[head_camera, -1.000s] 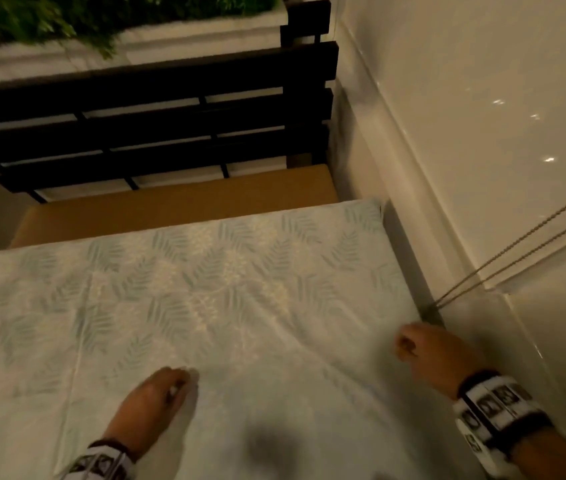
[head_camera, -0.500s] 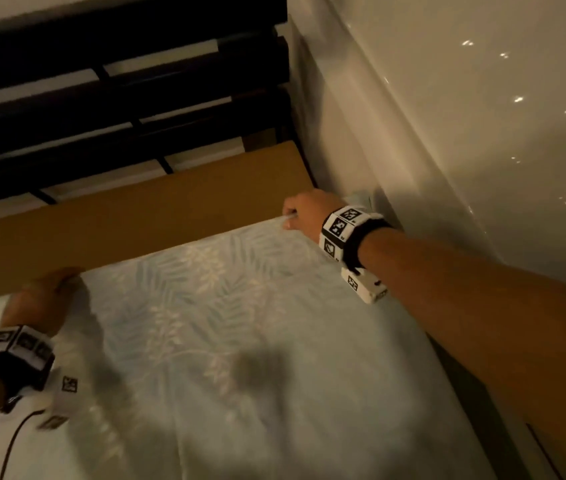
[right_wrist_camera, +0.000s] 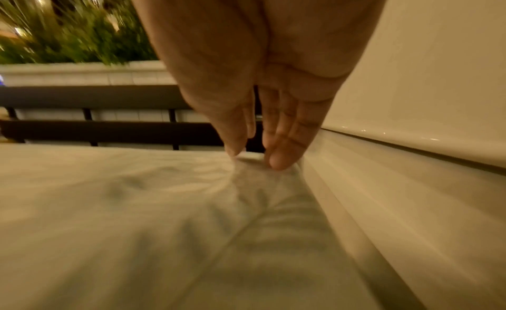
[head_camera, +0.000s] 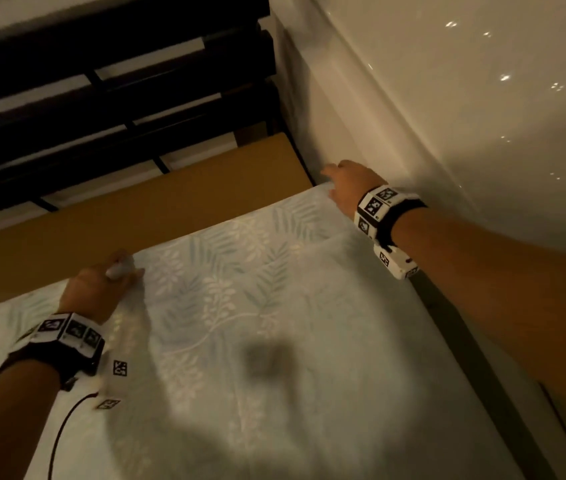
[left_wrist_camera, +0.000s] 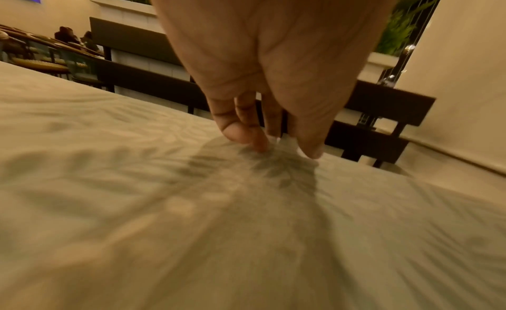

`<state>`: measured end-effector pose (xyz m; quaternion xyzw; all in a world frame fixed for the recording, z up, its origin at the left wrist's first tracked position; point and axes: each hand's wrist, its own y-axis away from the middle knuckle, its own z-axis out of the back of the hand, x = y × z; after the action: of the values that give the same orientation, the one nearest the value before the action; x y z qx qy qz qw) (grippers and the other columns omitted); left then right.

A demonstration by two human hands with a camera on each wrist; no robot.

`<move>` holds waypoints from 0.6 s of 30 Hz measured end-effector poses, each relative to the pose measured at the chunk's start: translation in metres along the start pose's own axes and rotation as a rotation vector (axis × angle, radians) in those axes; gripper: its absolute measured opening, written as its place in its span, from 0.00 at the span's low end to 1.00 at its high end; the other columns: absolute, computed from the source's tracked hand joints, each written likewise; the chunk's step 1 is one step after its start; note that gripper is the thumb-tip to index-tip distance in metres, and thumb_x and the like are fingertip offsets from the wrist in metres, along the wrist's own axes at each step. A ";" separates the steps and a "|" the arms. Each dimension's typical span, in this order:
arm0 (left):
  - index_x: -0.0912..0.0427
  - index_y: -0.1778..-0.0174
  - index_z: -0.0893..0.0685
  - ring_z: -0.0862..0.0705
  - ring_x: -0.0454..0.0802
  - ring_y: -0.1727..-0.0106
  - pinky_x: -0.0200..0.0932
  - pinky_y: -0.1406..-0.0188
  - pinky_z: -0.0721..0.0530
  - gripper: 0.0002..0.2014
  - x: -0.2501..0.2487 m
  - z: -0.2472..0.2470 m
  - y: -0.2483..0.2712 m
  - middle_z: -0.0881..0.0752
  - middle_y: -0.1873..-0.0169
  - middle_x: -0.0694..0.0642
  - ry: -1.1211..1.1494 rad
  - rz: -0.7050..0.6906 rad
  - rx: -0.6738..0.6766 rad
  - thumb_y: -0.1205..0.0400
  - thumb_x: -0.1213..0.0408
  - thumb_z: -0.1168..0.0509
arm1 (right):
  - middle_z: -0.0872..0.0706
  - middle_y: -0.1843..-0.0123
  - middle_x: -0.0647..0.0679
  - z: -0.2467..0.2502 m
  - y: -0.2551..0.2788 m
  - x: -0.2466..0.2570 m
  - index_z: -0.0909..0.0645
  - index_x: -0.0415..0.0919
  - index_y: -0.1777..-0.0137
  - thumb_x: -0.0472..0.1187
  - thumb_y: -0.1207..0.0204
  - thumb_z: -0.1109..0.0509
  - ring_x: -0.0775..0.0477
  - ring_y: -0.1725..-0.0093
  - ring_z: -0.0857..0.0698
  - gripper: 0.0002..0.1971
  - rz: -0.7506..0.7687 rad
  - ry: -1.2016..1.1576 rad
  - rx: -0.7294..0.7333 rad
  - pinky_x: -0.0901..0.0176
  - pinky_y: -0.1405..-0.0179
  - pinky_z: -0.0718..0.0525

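Note:
A pale sheet (head_camera: 257, 323) printed with leaves lies spread across a tan surface (head_camera: 153, 209). My left hand (head_camera: 115, 271) is at the sheet's far edge, left of centre, with a bit of cloth bunched between thumb and fingers. In the left wrist view its fingertips (left_wrist_camera: 246, 137) point down onto the sheet (left_wrist_camera: 164, 206). My right hand (head_camera: 330, 183) is at the far right corner by the wall. In the right wrist view the right hand (right_wrist_camera: 254, 158) pinches a raised fold of the sheet (right_wrist_camera: 137, 206) between thumb and fingers.
A dark slatted frame (head_camera: 101, 98) stands beyond the tan surface. A glossy white wall (head_camera: 447, 116) runs close along the right side, leaving a narrow dark gap (head_camera: 465, 341). A thin black cable (head_camera: 63, 427) hangs from my left wrist band onto the sheet.
Both hands went from the sheet's near part to its far edge. Since half a second ago the left hand has shifted right along that edge and the right hand has stayed at the corner.

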<state>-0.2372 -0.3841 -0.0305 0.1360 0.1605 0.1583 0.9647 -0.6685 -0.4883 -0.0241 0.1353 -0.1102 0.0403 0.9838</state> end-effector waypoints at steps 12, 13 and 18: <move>0.26 0.42 0.20 0.23 0.25 0.56 0.31 0.50 0.23 0.13 0.228 -0.092 0.374 0.13 0.55 0.36 0.341 -0.370 -0.045 0.16 0.44 0.47 | 0.17 0.39 0.57 -0.154 0.450 0.069 0.22 0.58 0.34 0.70 0.38 0.32 0.51 0.46 0.14 0.32 0.356 0.059 0.172 0.56 0.49 0.07; 0.34 0.48 0.16 0.24 0.33 0.59 0.34 0.54 0.24 0.12 0.247 -0.092 0.410 0.13 0.59 0.42 0.290 -0.418 0.029 0.21 0.43 0.42 | 0.15 0.39 0.56 -0.164 0.472 0.081 0.22 0.58 0.34 0.70 0.41 0.30 0.50 0.45 0.15 0.34 0.350 0.098 0.165 0.54 0.48 0.07; 0.49 0.44 0.14 0.22 0.48 0.48 0.34 0.43 0.24 0.27 0.311 -0.087 0.478 0.15 0.46 0.51 0.021 -0.539 0.219 0.34 0.37 0.30 | 0.13 0.42 0.49 -0.177 0.499 0.109 0.19 0.53 0.38 0.68 0.42 0.24 0.42 0.47 0.16 0.33 0.358 0.096 0.226 0.44 0.47 0.08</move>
<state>-0.1137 0.1798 -0.0433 0.1903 0.2171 -0.1206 0.9498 -0.5800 0.0455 -0.0372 0.2210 -0.0802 0.2327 0.9437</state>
